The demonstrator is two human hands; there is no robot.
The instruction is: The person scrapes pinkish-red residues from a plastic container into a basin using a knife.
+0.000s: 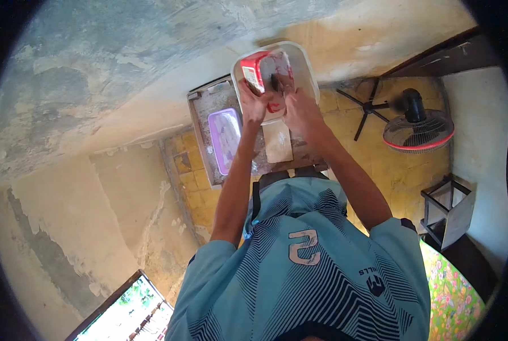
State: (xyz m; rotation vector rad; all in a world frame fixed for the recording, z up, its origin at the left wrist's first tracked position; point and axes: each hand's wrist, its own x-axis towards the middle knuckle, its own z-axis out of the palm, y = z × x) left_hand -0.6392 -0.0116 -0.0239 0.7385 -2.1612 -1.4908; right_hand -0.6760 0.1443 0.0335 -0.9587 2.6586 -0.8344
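A red and white box or packet (253, 69) is tilted inside a whitish translucent plastic tub (306, 63) at the far side of a worn table. My left hand (255, 103) is closed around the near left edge of the packet. My right hand (299, 108) reaches over the tub's near right part, its fingers closed round a small dark object (275, 82) that I cannot identify. Red and whitish material shows between the hands, too blurred to name.
A purple-rimmed tray (225, 142) and a tan board or paper (278, 143) lie on the worn table (204, 133). The wall rises behind the tub. On the right are a fan (417, 136), a black star-shaped base (368, 108) and an overturned stool (448, 209).
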